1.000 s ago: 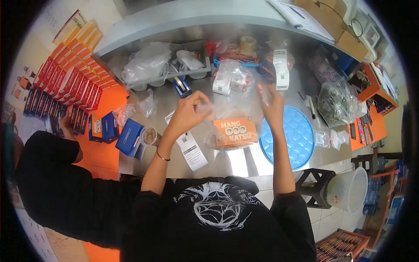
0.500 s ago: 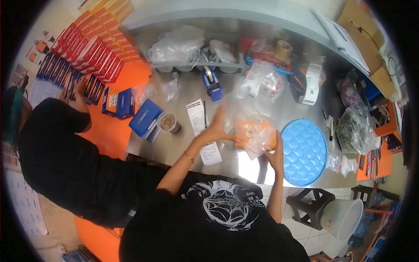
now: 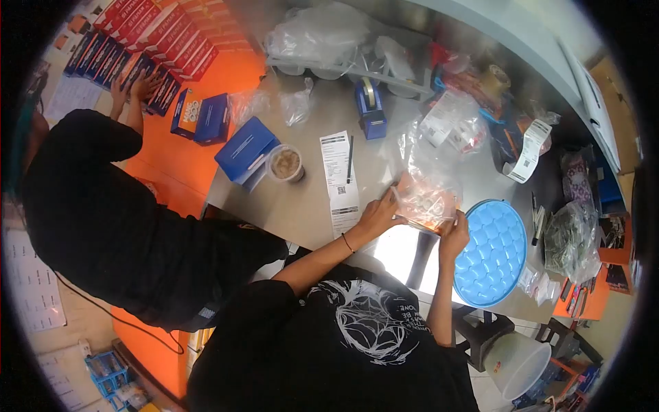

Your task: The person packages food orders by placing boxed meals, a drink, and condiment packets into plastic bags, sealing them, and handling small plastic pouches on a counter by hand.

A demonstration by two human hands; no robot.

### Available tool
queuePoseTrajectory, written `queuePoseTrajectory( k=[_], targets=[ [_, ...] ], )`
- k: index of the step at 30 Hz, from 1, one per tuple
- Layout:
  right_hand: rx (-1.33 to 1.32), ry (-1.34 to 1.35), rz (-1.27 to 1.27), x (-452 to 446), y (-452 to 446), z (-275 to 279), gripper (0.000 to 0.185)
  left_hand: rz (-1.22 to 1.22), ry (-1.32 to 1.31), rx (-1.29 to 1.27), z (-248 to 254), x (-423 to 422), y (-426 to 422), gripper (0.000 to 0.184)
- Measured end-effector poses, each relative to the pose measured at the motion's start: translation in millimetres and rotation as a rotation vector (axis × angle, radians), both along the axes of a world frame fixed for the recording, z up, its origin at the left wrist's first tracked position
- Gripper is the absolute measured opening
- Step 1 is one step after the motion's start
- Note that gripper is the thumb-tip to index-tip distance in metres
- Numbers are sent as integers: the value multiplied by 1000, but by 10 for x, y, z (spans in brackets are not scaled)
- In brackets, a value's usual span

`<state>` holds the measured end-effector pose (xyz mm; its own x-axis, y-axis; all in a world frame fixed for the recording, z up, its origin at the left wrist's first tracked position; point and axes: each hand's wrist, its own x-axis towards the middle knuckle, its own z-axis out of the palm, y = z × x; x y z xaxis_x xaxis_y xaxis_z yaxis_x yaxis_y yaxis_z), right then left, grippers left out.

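An orange package [image 3: 427, 206] lies inside a clear plastic bag [image 3: 431, 175] at the metal table's front. My left hand [image 3: 379, 216] is closed at the package's near left corner, with thumb and fingers on the bag. On the right corner, my right hand [image 3: 454, 237] pinches the plastic against the package. A round blue quilted cushion [image 3: 490, 254] lies just right of my right hand. Left of my left hand is a long printed receipt [image 3: 339, 175] with a black pen [image 3: 351, 159] on it.
A drink cup [image 3: 286, 163] stands beside blue boxes [image 3: 247, 150]. Behind the receipt is a blue tape dispenser [image 3: 371, 110]. At left, a co-worker [image 3: 117, 226] in black touches stacked boxes [image 3: 161, 93]. A stool [image 3: 484, 336] and bin [image 3: 516, 364] stand below the table's right end.
My left hand has come down from above the package to its near left corner. The package now sits nearer the table's front edge, and the camera view has turned.
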<state>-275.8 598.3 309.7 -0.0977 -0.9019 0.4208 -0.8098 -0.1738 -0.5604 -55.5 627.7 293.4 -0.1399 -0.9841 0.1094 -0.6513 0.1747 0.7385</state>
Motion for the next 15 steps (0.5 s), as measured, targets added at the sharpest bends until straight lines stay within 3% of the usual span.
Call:
queuePoseTrajectory(
  k=[2, 3, 4, 6, 8, 12, 15],
  targets=[
    [250, 200, 161, -81, -125, 313, 33, -32, -231, 367, 215, 22, -74, 84],
    [414, 233, 258, -160, -211, 469, 38, -31, -223, 374, 184, 52, -98, 84],
    [528, 270, 401, -270, -310, 569, 43, -54, -139, 222, 132, 79, -83, 84],
    [680, 481, 423, 11, -448, 1294, 47, -75, -45, 80, 120, 154, -77, 84],
    [373, 324, 486, 272, -811, 1495, 42, -200, -21, 120, 169, 231, -84, 84],
    [172, -9, 590, 1266, -1699, 1692, 26, -276, -68, 278, 74, 337, -97, 75],
    [165, -225, 674, 1845, -2442, 1435, 22, -202, 39, 220, 306, 523, -75, 62]
  ],
)
